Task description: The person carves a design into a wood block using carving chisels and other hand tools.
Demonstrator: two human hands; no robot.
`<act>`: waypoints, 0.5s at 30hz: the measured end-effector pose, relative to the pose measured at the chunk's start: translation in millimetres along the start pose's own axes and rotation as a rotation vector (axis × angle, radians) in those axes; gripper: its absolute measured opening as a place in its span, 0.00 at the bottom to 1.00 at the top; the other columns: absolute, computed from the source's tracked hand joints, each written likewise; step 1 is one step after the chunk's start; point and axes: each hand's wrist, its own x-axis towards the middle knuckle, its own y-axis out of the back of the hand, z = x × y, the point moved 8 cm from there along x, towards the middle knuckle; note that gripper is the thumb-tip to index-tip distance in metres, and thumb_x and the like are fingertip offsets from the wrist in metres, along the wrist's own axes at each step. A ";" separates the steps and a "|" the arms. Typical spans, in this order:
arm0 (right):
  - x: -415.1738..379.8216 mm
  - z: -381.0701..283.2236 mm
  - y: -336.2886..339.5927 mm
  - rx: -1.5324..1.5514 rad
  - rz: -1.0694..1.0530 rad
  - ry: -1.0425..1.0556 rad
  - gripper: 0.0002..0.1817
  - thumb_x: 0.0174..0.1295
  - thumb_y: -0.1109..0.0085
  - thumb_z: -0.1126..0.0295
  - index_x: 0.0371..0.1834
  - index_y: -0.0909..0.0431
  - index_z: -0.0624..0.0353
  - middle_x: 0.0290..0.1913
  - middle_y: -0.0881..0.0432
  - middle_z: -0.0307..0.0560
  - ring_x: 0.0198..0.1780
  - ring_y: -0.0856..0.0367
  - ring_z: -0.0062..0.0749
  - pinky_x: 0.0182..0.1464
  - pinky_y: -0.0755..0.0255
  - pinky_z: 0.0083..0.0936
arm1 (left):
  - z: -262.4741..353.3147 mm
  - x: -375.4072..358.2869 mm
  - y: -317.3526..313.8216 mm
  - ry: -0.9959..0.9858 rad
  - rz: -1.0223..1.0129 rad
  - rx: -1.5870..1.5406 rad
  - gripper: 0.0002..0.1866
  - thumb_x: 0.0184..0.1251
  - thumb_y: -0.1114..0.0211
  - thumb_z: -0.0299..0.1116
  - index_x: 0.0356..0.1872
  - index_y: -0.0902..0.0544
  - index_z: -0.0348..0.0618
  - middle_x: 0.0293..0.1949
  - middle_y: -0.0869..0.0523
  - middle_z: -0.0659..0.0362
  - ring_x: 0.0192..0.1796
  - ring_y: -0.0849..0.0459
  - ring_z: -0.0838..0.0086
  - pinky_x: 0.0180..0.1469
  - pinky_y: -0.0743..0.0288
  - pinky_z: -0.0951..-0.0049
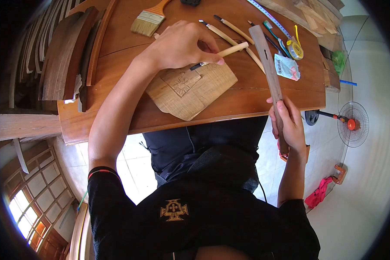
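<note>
My left hand is closed round a carving chisel. Its pale wooden handle points up to the right, and its dark blade lies over the wooden board. A sun-like flower in a square outline is cut into this board, which rests near the table's front edge. At the right, my right hand grips the lower end of a long, narrow wooden stick with a dark slot near its top. The stick stands tilted, overlapping the table edge in this view.
On the wooden table lie a wide paintbrush, more carving chisels, a toothbrush, a tape measure and a small white packet. Curved wooden pieces stack at left. A fan stands right.
</note>
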 end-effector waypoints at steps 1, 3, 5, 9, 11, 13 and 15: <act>-0.4 2.0 -1.4 0.028 -0.001 -0.010 0.19 0.84 0.55 0.60 0.58 0.23 0.66 0.26 0.28 0.35 0.15 0.35 0.12 0.17 0.39 0.15 | -0.5 0.3 -1.0 -0.020 -0.008 -0.001 0.19 0.59 0.19 0.47 0.38 0.06 0.40 0.28 0.11 0.54 0.32 0.14 0.68 0.38 0.23 0.67; -2.2 1.6 -0.4 -0.003 -0.011 -0.022 0.19 0.84 0.55 0.60 0.58 0.23 0.66 0.26 0.29 0.35 0.15 0.35 0.12 0.17 0.39 0.15 | 0.3 1.0 -1.9 -0.037 -0.021 -0.013 0.19 0.59 0.19 0.48 0.38 0.06 0.39 0.29 0.10 0.54 0.34 0.13 0.67 0.39 0.22 0.67; -0.8 3.1 5.1 0.008 0.013 -0.021 0.19 0.84 0.55 0.60 0.58 0.23 0.66 0.26 0.29 0.35 0.14 0.35 0.13 0.17 0.39 0.15 | 0.2 -0.1 -0.7 -0.021 -0.030 -0.031 0.20 0.59 0.19 0.48 0.37 0.06 0.39 0.30 0.10 0.55 0.34 0.13 0.67 0.40 0.22 0.67; -4.6 5.3 -7.3 -0.037 -0.042 -0.017 0.19 0.85 0.56 0.60 0.57 0.24 0.67 0.26 0.29 0.35 0.14 0.35 0.13 0.16 0.40 0.15 | 0.0 0.4 -1.6 -0.026 -0.029 -0.023 0.19 0.59 0.19 0.47 0.37 0.06 0.39 0.30 0.10 0.55 0.35 0.13 0.67 0.40 0.22 0.66; -5.5 5.5 -0.2 0.026 0.001 0.012 0.18 0.84 0.55 0.61 0.57 0.24 0.67 0.26 0.28 0.35 0.14 0.35 0.13 0.16 0.40 0.15 | -0.8 -0.6 -1.8 -0.041 -0.043 -0.022 0.19 0.59 0.19 0.47 0.38 0.06 0.40 0.30 0.10 0.55 0.35 0.13 0.67 0.40 0.22 0.66; -4.8 3.4 3.8 0.105 0.114 0.030 0.17 0.84 0.55 0.62 0.57 0.24 0.66 0.26 0.28 0.36 0.14 0.35 0.14 0.17 0.40 0.15 | -2.5 -0.8 -2.1 -0.009 -0.057 -0.028 0.18 0.58 0.19 0.46 0.37 0.07 0.40 0.30 0.10 0.56 0.35 0.13 0.67 0.40 0.22 0.66; -8.8 9.6 -10.2 0.033 0.006 -0.026 0.17 0.84 0.55 0.62 0.56 0.24 0.67 0.27 0.28 0.37 0.14 0.35 0.14 0.17 0.40 0.15 | -2.6 -2.1 -2.8 0.000 -0.066 -0.033 0.18 0.58 0.19 0.46 0.37 0.07 0.40 0.31 0.10 0.56 0.35 0.13 0.68 0.40 0.22 0.66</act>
